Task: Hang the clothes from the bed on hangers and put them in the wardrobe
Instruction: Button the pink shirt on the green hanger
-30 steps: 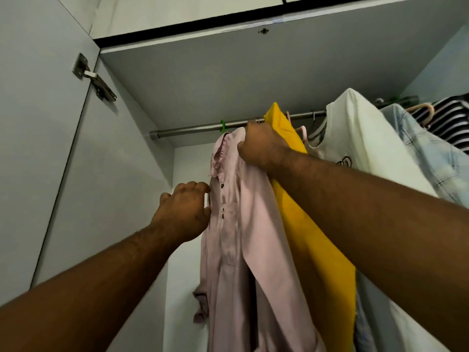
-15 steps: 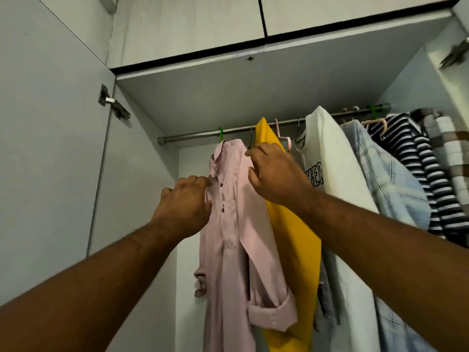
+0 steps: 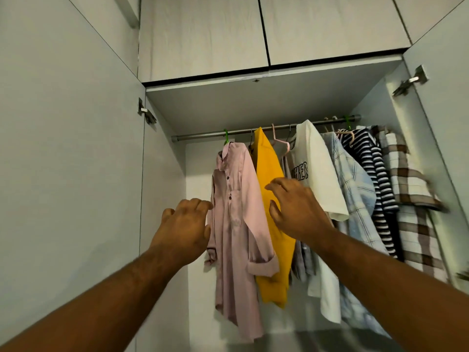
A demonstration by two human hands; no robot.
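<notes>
The pale pink button-up cotton shirt (image 3: 236, 212) already hangs inside the grey wardrobe (image 3: 162, 199). At its twelve o'clock, the green plastic hanger hook (image 3: 226, 137) is caught over the steel rail (image 3: 203, 136). It sits at the rail's open end, probably because that was the only free stretch.

At the shirt's nine o'clock is the left hand (image 3: 185, 224), with loosely curled fingers that hold nothing. Its thumb is right at the placket edge, but whether it touches the cloth cannot be told. At three o'clock the right hand (image 3: 294, 207) is spread and relaxed in front of the mustard-yellow garment (image 3: 271, 262), also holding nothing. With a hand on each side, the aim seems to be to let the shirt settle straight.

Further out toward three o'clock hang a white printed T-shirt (image 3: 319, 174), a light blue checked shirt (image 3: 355, 194), a navy-and-white striped top (image 3: 375, 174) and a brown plaid piece (image 3: 411, 199), all packed close together. A bare pink hanger (image 3: 279, 142) hangs between the yellow garment and the T-shirt.
</notes>
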